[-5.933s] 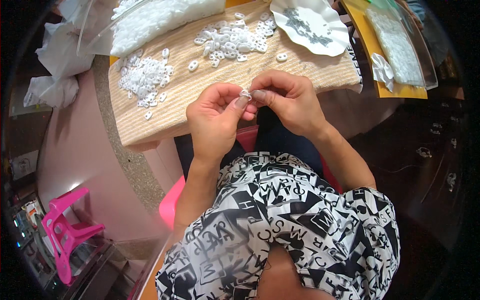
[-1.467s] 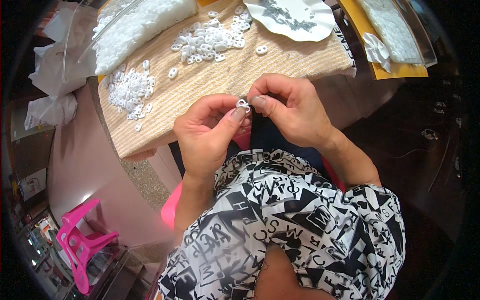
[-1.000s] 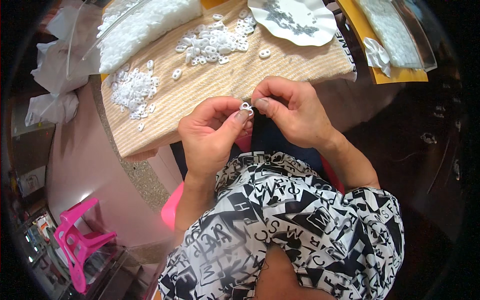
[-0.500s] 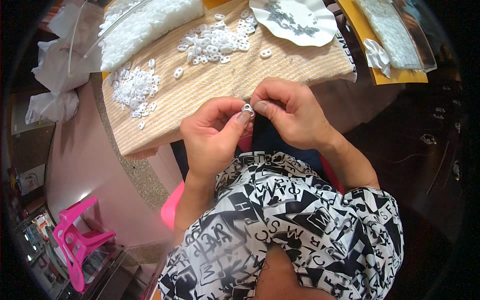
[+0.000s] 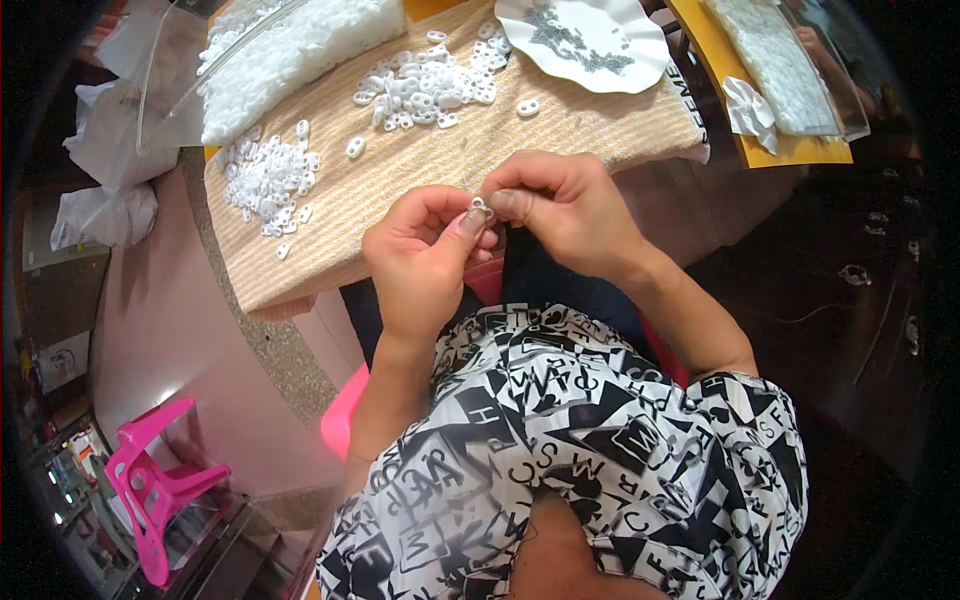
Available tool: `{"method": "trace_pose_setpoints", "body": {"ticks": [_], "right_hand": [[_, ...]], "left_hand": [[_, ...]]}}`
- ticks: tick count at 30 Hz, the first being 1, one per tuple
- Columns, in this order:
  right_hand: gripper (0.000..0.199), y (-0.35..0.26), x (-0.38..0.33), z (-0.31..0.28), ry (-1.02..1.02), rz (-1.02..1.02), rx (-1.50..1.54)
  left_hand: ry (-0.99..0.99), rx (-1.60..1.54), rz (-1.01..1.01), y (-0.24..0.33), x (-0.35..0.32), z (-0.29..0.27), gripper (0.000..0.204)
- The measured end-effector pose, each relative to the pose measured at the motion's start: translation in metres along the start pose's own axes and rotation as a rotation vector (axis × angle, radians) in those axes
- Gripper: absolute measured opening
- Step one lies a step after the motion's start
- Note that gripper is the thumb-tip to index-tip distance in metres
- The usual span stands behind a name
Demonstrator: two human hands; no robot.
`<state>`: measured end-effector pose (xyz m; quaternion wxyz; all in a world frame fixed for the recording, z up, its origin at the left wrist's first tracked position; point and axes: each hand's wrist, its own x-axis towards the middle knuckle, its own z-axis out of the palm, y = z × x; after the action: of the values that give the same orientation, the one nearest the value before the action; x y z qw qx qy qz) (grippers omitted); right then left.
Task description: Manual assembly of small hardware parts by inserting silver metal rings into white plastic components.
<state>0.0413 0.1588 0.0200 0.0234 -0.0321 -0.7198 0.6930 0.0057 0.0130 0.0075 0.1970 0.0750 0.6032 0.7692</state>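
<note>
My left hand pinches a small white plastic piece with holes between thumb and forefinger, just off the near edge of the cloth-covered table. Against that piece presses my right hand, its thumb and forefinger closed; anything in their tips is too small or hidden to make out. Beyond them lie a pile of white two-hole pieces and, farther left, a pile of smaller white pieces. Two single pieces sit apart on the cloth. A white wavy-rimmed plate holds many tiny grey parts.
A clear bin of white pieces stands at the back left. Another clear bin rests on a yellow board at the right, beside crumpled white paper. White plastic bags and a pink stool are at left.
Both hands have shifted slightly left and up together, still meeting at the white piece. My right fingertips have moved closer over it. The piles look the same.
</note>
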Motion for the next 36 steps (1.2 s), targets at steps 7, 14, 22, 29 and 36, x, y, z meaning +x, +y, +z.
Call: {"method": "trace_pose_setpoints", "body": {"ticks": [7,14,22,29,36], "right_hand": [[0.019,-0.004,0.002,-0.013,-0.05,0.136,0.172],[0.009,-0.005,0.003,-0.008,-0.068,0.067,0.123],[0.005,-0.006,0.001,-0.003,-0.001,-0.066,-0.092],[0.002,-0.005,0.003,0.004,0.019,-0.138,-0.145],[0.002,0.004,0.007,0.005,0.015,-0.132,-0.136]], "left_hand": [[-0.027,-0.138,-0.023,0.0,0.002,-0.002,0.009],[-0.036,-0.125,-0.021,0.001,0.002,-0.001,0.01],[-0.026,-0.101,-0.008,0.002,-0.001,0.002,0.008],[0.014,-0.054,0.027,0.0,-0.002,0.004,0.006],[0.083,0.029,0.112,-0.008,-0.002,0.005,0.004]]}}
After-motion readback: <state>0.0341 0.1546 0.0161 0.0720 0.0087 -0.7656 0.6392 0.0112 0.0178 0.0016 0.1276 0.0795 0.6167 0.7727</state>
